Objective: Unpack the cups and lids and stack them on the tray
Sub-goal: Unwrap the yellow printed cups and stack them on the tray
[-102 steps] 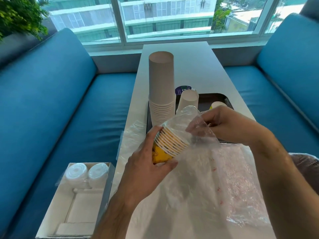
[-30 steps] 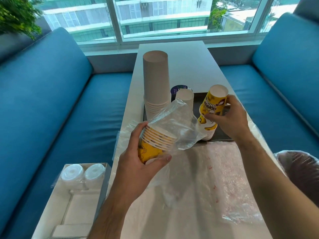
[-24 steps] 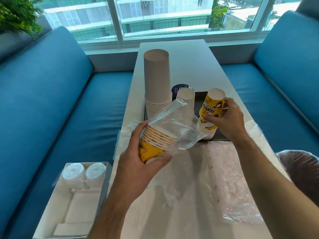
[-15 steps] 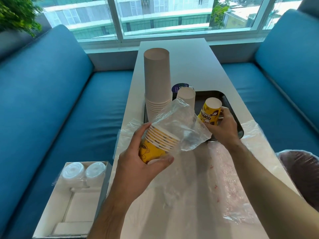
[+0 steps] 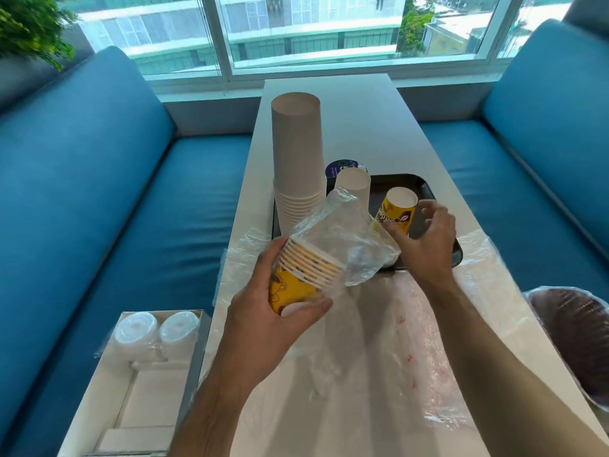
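My left hand grips a nested stack of yellow paper cups lying sideways, still partly inside a crumpled clear plastic sleeve. On the black tray a short stack of yellow cups stands upside down. My right hand is beside it, thumb near its lower side, fingers loosely curled and a little apart from it. A tall stack of beige cups and a smaller white stack also stand on the tray.
Loose clear plastic wrap covers the near part of the white table. A white box holding wrapped white lids sits on the blue bench at lower left. A wrapped bundle of brown cups lies at right.
My right hand carried the yellow cups from the sleeve down onto the tray, upside down, and has loosened its fingers from them. My left hand kept its hold on the sleeved stack.
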